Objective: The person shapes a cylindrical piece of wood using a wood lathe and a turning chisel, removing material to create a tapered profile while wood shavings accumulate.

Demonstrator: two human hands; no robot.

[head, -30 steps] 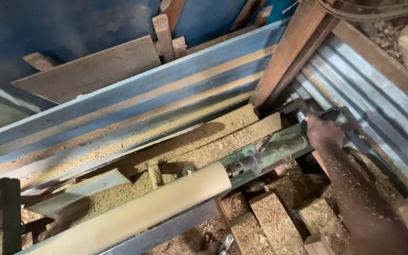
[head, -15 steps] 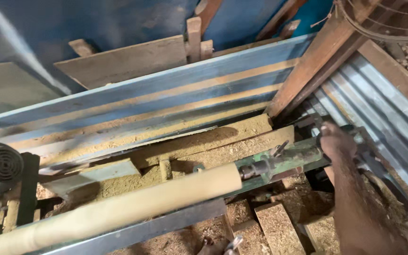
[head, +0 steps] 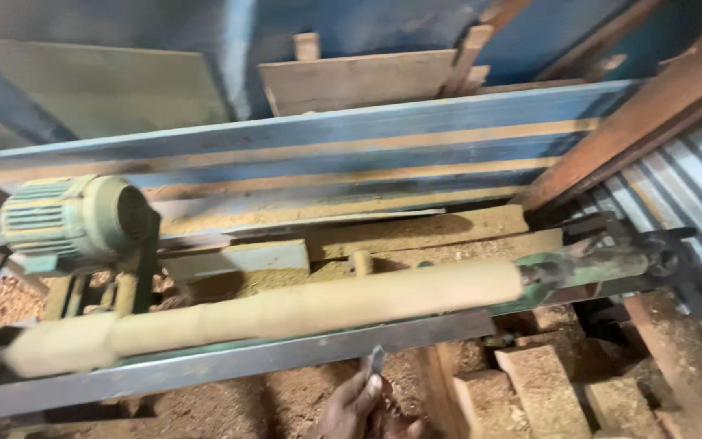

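Head view: a wood lathe is seen from above. A long pale blank (head: 286, 313) is mounted horizontally across the middle of the frame, clamped end to end between the drive at lower left and the green tailstock (head: 603, 264) at right, so that it is carried clear of the bed. Its left part is stepped in diameter and looks blurred; whether it is spinning cannot be told for certain.

A grey steel rail (head: 237, 358) is set just below and parallel to the blank, close along its length, placed as a tool rest would be. A green motor (head: 75, 219) is bolted upright on a bracket at left, above the drive end.

One hand (head: 363, 406) is seen at the bottom centre, below the rail, fingers closed around a small grey metal tool (head: 376, 359) whose tip points up toward the rail. Which hand it is cannot be told with confidence; it is taken as the right. The other hand is out of frame.

Sawdust (head: 416, 236) is heaped behind the blank and on the floor. Rough wood blocks (head: 542, 386) are stacked at lower right. Planks (head: 351, 81) are leaned against the blue wall at top. Corrugated sheet (head: 692, 187) is seen at right.

No packages, labels or signs are visible.
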